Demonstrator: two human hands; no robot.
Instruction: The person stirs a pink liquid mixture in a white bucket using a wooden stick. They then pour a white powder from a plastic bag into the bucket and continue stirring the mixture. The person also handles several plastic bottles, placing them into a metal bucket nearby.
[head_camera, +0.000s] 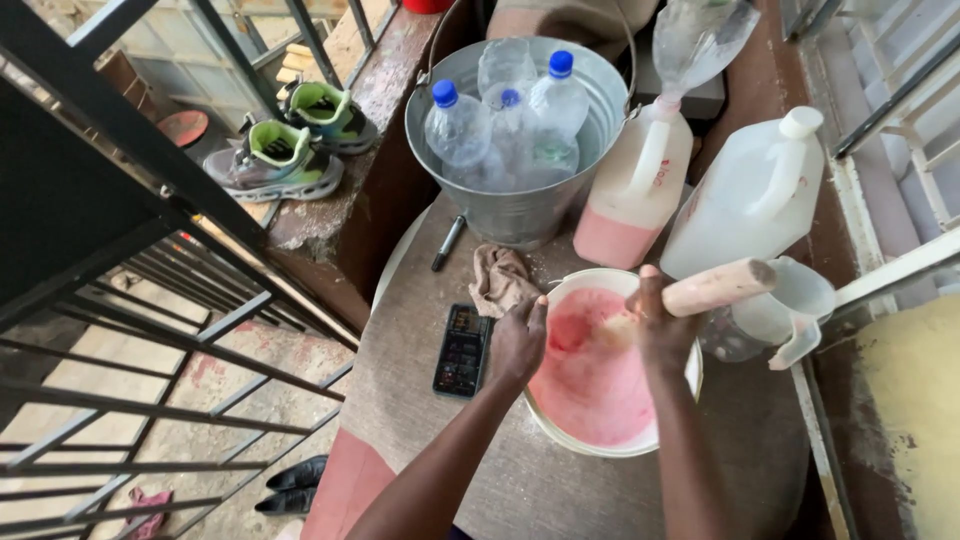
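A white basin (560, 425) full of pink liquid sits on a small round table (430, 400). My left hand (518, 343) grips the basin's left rim. My right hand (662, 322) is closed around a pale wooden stick (722, 285) whose lower end reaches into the pink liquid. The stick's upper end points right, over a clear plastic jug (790, 305).
Behind the basin stand two white jerrycans (632, 190) (750, 195), one with a bottle upturned in its neck, and a metal bucket (520, 205) of plastic bottles. A phone (462, 349), a rag (500, 280) and a pen (447, 243) lie left. Black railing (150, 200) and sneakers (275, 160) at left.
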